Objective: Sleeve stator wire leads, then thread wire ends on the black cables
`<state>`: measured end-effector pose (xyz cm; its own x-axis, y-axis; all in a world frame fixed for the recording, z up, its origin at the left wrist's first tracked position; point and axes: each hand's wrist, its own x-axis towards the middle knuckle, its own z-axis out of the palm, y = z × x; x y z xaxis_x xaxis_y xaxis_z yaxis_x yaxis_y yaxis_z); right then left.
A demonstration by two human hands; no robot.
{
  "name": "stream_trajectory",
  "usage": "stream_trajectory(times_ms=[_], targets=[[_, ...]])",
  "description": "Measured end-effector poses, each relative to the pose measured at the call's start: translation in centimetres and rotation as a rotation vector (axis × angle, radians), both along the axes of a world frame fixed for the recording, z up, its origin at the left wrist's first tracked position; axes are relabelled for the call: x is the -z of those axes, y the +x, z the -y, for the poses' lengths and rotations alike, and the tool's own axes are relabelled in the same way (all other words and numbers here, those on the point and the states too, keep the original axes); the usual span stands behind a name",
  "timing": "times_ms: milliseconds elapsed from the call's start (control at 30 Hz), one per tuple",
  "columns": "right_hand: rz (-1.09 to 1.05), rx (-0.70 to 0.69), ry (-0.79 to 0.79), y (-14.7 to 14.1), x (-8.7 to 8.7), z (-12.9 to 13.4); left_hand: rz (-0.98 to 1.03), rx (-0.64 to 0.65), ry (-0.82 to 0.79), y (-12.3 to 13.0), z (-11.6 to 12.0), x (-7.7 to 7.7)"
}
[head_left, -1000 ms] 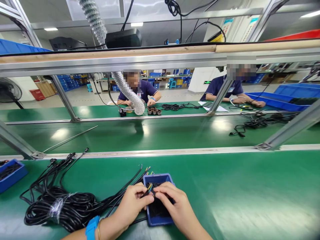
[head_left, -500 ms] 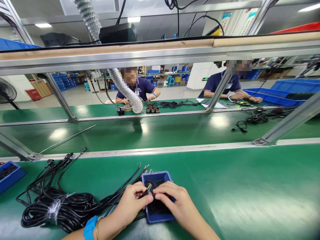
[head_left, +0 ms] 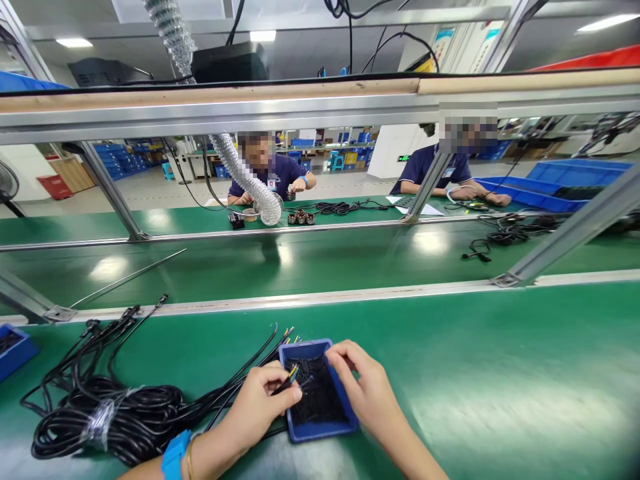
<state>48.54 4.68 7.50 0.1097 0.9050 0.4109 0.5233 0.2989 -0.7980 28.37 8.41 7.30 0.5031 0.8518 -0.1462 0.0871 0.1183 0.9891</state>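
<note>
My left hand (head_left: 267, 398) pinches a black cable (head_left: 284, 386) near its stripped end, where thin yellow, green and dark wires fan out above the thumb. Beneath the fingertips stands a small blue bin (head_left: 324, 437) holding many short black pieces (head_left: 320, 400) that look like tubing. At the bin's right rim, my right hand (head_left: 364, 380) has its fingers curled and the thumb close to the index finger. Whatever it may hold is too small or hidden to make out. More black cables with bare coloured ends (head_left: 287, 335) run behind the left hand.
A tied coil of black cable (head_left: 150, 417) lies on the green bench at left, near another blue bin (head_left: 15, 357). Metal frame bars (head_left: 300, 293) cross ahead. Beyond them, two people sit at a bench with cables (head_left: 345, 208) and a silvery duct (head_left: 270, 208) hangs.
My right hand has moved from the cable end to the right rim of the bin. The left hand still holds the cable over the bin. The whole view has shifted slightly.
</note>
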Motion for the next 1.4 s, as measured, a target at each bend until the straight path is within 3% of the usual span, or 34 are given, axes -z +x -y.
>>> stream_trajectory(times_ms=[133, 200, 300, 433, 500, 600, 667, 733, 1033, 1233, 1400], targets=[[0.005, -0.260, -0.090, -0.7, -0.7, 0.3, 0.012, 0.009, -0.002, 0.0, 0.1, -0.1], [0.050, -0.290, -0.043, -1.1, -1.0, 0.5, 0.015, 0.020, 0.014, 0.0, 0.2, -0.2], [0.092, -0.166, 0.038, 0.2, -0.9, 0.5, 0.010, 0.039, 0.028, -0.1, 0.3, -0.5], [0.308, 0.139, 0.044, 3.9, -0.2, 0.2, 0.009, 0.016, -0.003, 0.0, 0.3, -0.6], [0.336, 0.215, 0.059, 4.3, 0.1, 0.2, 0.011, 0.004, -0.021, 0.0, 0.2, -0.6], [0.163, 0.026, 0.034, 2.1, 0.0, 0.4, 0.015, 0.006, -0.020, 0.0, 0.2, -0.4], [0.073, -0.149, -0.047, -0.1, -0.1, 0.7, 0.023, 0.012, -0.012, 0.0, 0.2, -0.4], [0.036, -0.237, -0.116, -1.7, -0.1, 0.8, 0.036, 0.015, -0.010, -0.1, 0.1, -0.4], [0.085, -0.221, -0.048, -2.1, 0.6, 0.9, 0.036, 0.017, 0.002, -0.1, 0.1, -0.2], [0.156, -0.368, 0.029, -1.6, -0.4, 1.2, 0.038, 0.021, -0.017, -0.2, 0.1, -0.3], [0.073, -0.281, 0.011, -2.4, 1.1, 0.8, 0.146, 0.004, -0.066, -0.5, 0.5, -0.6]])
